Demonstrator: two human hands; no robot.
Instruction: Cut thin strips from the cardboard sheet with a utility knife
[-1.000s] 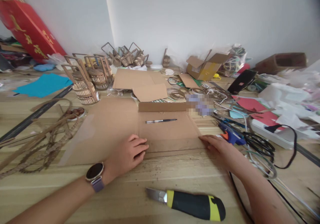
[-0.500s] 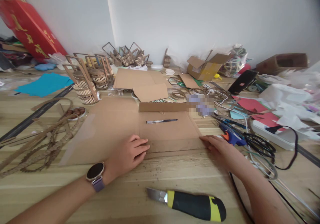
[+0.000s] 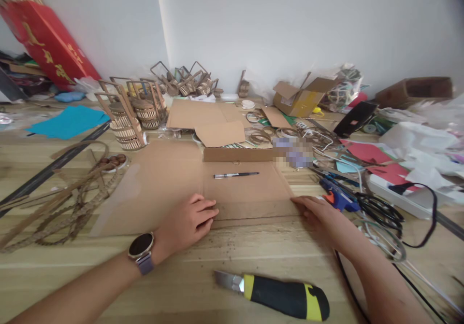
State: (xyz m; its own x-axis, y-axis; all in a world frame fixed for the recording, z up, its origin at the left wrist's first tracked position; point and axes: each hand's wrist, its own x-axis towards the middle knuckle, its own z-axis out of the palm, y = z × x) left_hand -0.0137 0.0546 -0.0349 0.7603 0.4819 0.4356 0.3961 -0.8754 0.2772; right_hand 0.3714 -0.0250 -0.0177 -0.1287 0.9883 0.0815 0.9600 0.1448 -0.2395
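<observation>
1. The left hand [image 3: 190, 220] lay palm down with its fingers together and slightly bent, pointing rightward; a round, dark-faced watch with a purple strap [image 3: 141, 246] encircled its wrist.
2. The right hand [image 3: 319, 213] reached in from the lower right, palm down, its fingers directed left.
3. The flat, creased sheet of brown cardboard [image 3: 166, 181] lay on the pale wooden surface [image 3: 188, 285], its right panel between the hands and its left panel extending beyond the left hand. The left fingertips touched it near the crease; the right fingertips met its near right corner.
4. A slim, clear-and-black pen [image 3: 236, 175] rested on the right panel; a black-and-yellow utility knife [image 3: 279, 295] lay nearer the viewer, apart from both hands.
5. The undersides of both hands were hidden, so whether either gripped the cardboard or merely rested there could not be told. Both forearms were cut off by the frame, and a pixelated patch [image 3: 293, 152] beyond the right panel was unreadable.
</observation>
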